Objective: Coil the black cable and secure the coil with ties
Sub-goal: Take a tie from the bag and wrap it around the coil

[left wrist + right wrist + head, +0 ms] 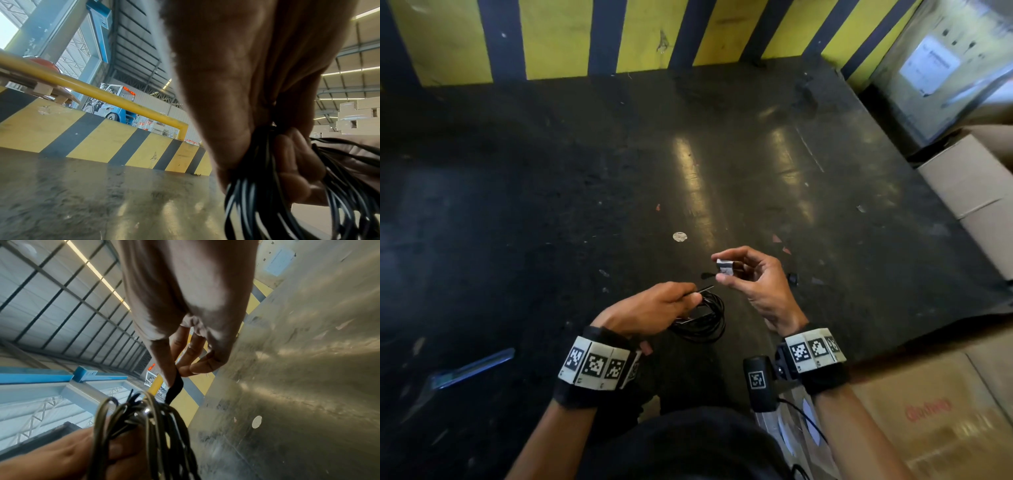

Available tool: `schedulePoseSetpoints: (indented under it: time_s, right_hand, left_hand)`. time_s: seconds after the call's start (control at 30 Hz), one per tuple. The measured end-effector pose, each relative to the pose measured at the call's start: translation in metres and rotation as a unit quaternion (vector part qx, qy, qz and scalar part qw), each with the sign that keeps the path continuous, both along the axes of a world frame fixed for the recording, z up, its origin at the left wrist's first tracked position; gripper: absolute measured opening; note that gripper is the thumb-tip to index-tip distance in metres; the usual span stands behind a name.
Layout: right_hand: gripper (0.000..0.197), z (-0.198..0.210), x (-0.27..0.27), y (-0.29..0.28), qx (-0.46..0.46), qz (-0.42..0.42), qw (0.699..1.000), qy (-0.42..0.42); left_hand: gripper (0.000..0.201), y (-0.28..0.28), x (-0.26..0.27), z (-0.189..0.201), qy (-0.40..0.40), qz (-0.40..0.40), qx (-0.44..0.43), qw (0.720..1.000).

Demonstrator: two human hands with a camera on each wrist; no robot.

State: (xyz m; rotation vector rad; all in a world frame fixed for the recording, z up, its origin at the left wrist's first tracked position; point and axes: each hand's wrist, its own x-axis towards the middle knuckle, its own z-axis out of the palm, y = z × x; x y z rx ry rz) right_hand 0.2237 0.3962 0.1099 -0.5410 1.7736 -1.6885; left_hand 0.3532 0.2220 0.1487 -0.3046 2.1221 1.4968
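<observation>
The black cable [709, 322] is wound into a coil of several loops, and my left hand [688, 299] grips it just above the dark floor. One cable end [705, 288] sticks out past the fingers. In the left wrist view the fingers [292, 170] are curled round the bunched loops [257, 194]. My right hand [719, 269] is raised beside the coil and pinches a small tie [725, 267] between thumb and forefinger. The right wrist view shows the tie as a black strap [174, 387] hanging from the pinch [180, 369] above the coil [144, 426].
Cardboard boxes stand at the right [969, 181] and near right [928, 411]. A yellow and black striped kerb [558, 37] runs along the far side. A blue strip [472, 368], a round white sticker [679, 236] and a small black object [792, 278] lie on the floor.
</observation>
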Motion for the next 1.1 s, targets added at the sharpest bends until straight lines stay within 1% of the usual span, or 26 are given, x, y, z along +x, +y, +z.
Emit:
schedulePoseSetpoints:
  time_s: [0.17, 0.3, 0.47, 0.57, 0.7, 0.8, 0.87, 0.97, 1.03, 1.1]
  right_hand:
    - [0.034, 0.004, 0.005, 0.006, 0.002, 0.026, 1.0, -0.01]
    - [0.042, 0.001, 0.013, 0.007, 0.002, 0.005, 1.0, -0.013]
    - [0.025, -0.005, 0.022, 0.009, -0.008, -0.031, 0.999, -0.035]
    - [0.022, -0.015, 0.024, 0.011, 0.008, -0.046, 0.998, -0.032]
    - [0.018, -0.023, 0.024, 0.013, 0.033, -0.07, 0.997, -0.016]
    - [0.016, -0.026, 0.024, 0.016, 0.051, -0.072, 0.996, 0.003]
    - [0.017, -0.025, 0.024, 0.016, 0.054, -0.069, 0.996, 0.017]
    - [0.012, -0.024, 0.022, 0.014, 0.057, -0.063, 0.995, 0.048]
    - [0.01, -0.025, 0.019, 0.012, 0.072, -0.049, 0.993, 0.084]
    - [0.012, -0.025, 0.015, 0.009, 0.08, -0.032, 0.991, 0.1]
  left_hand:
    - [0.026, 0.003, 0.006, 0.003, 0.003, 0.003, 0.009, 1.0]
    - [0.026, 0.002, 0.009, -0.002, 0.006, 0.012, 0.008, 1.0]
    - [0.025, 0.001, 0.008, -0.004, 0.002, 0.018, 0.008, 1.0]
    - [0.025, 0.0, 0.008, -0.006, -0.004, 0.023, 0.004, 1.0]
    - [0.026, -0.001, 0.008, -0.008, -0.01, 0.03, -0.006, 0.999]
    - [0.026, 0.0, 0.008, -0.008, -0.014, 0.03, -0.012, 0.999]
    - [0.025, 0.0, 0.008, -0.007, -0.023, 0.022, -0.014, 0.999]
    - [0.025, -0.001, 0.008, -0.005, -0.034, 0.014, -0.001, 0.999]
    - [0.025, 0.0, 0.008, -0.004, -0.03, 0.015, 0.007, 0.999]
    - [0.025, 0.001, 0.009, -0.002, -0.022, 0.014, 0.004, 1.0]
